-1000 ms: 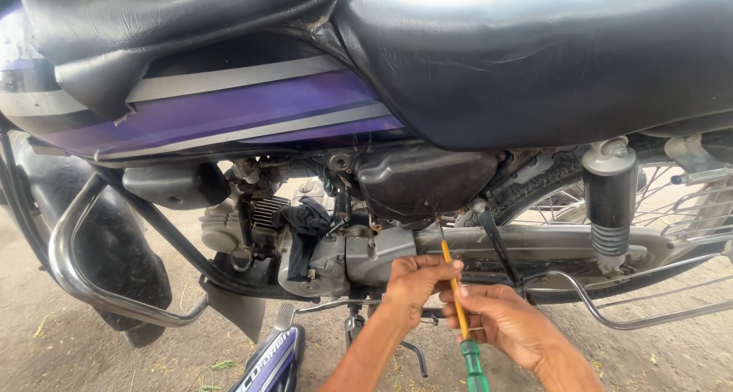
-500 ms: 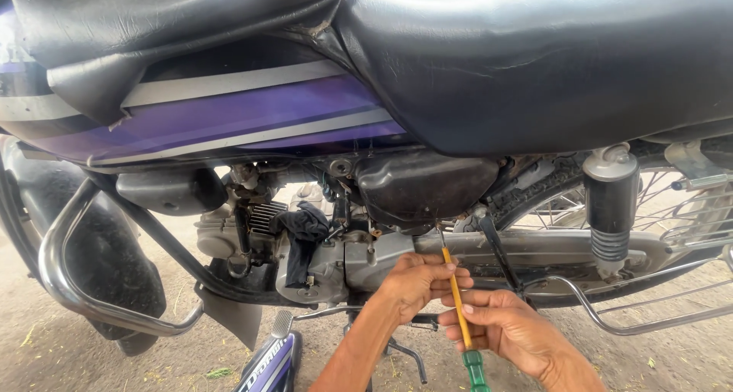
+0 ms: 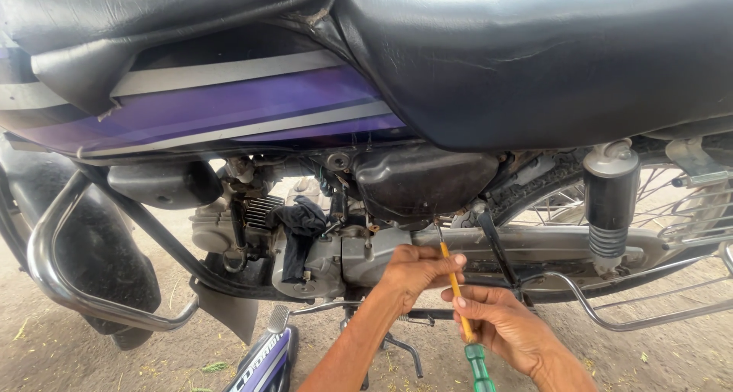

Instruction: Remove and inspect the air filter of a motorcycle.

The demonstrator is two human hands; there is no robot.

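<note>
Screwdriver (image 3: 458, 300): right hand (image 3: 508, 327) fingers clamped on shaft; left hand (image 3: 412, 270) fingers curled, touching shaft.

The screwdriver's (image 3: 463, 306) green handle runs off the bottom edge, and its metal tip vanishes under the black side box (image 3: 422, 182), so what it touches cannot be told. The left hand (image 3: 412, 270) covers part of the engine casing (image 3: 336, 258). The seat (image 3: 534, 56) is cropped at top and right. The purple panel (image 3: 263, 369) below is cut off.
</note>
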